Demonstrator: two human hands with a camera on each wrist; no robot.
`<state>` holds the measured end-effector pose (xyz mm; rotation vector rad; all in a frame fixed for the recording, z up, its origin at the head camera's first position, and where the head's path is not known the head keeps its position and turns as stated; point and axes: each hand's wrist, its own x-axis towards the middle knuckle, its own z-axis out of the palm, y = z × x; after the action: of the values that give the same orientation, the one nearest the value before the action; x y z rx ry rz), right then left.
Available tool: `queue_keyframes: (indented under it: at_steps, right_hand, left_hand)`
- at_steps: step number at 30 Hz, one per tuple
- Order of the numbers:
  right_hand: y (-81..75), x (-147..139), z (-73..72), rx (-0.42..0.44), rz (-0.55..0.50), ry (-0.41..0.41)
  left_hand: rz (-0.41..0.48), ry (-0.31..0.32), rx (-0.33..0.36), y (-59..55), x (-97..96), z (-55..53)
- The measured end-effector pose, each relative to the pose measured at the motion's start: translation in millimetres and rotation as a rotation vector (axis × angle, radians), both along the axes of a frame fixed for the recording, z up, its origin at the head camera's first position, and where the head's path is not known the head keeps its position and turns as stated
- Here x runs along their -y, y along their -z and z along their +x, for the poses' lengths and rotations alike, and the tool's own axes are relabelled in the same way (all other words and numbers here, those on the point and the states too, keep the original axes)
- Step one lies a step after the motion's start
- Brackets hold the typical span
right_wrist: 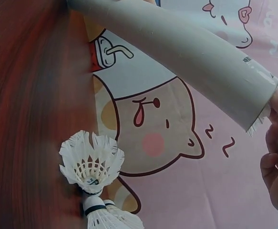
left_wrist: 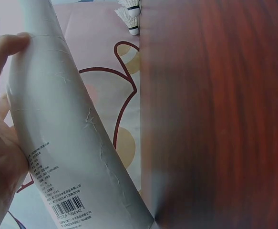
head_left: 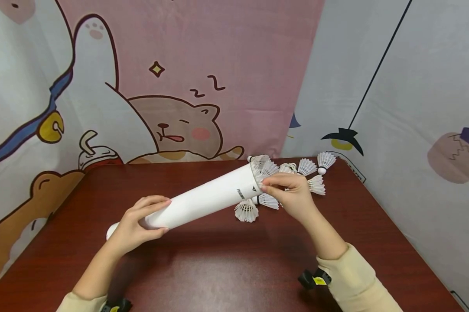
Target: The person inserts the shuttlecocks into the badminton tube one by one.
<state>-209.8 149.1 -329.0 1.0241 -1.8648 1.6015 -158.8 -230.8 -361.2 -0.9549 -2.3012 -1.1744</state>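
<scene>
My left hand (head_left: pixel 135 223) grips a long white shuttlecock tube (head_left: pixel 207 197) near its lower left end, thumb on one side and fingers on the other. The tube slants up to the right, and its mouth faces right. Printed text and a barcode show on it in the left wrist view. At the mouth, my right hand (head_left: pixel 293 195) pinches a shuttlecock (right_wrist: pixel 257 125); its feathers stick out slightly, and the rest is hidden inside the tube. Behind and below the mouth, loose shuttlecocks lie on the table, one with its feathers (head_left: pixel 246 211) spread open toward the front.
Several more white shuttlecocks (head_left: pixel 326 161) lie at the back right of the dark red wooden table (head_left: pixel 226 268). A cartoon-printed cloth (head_left: pixel 234 86) hangs behind the table and along its sides. Both wrists wear black straps (head_left: pixel 314 278).
</scene>
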Motion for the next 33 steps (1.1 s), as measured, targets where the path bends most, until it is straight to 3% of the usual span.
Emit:
queue_keyframes:
  at_steps: [10,16,23,27,33]
  right_hand:
    - [-4.7,0.4,-3.5,0.142,0.062,-0.050]
    - [-6.4,0.1,-8.8,0.157,0.111,-0.091]
    - [-5.4,5.0,-14.2,0.191,0.137,-0.205]
    - [-4.9,5.6,-13.9,0.223,0.149,-0.184]
    - [-5.3,-1.5,-11.2,0.242,0.154,-0.078]
  left_hand:
    - [0.001,0.002,0.010,-0.8,0.5,1.0]
    - [0.009,0.010,-0.001,0.0,0.5,0.1]
    - [-0.005,0.006,0.001,0.6,0.8,-0.4]
    - [-0.012,0.001,0.002,0.7,0.9,-0.3]
    - [-0.006,0.007,-0.031,2.0,2.2,-2.1]
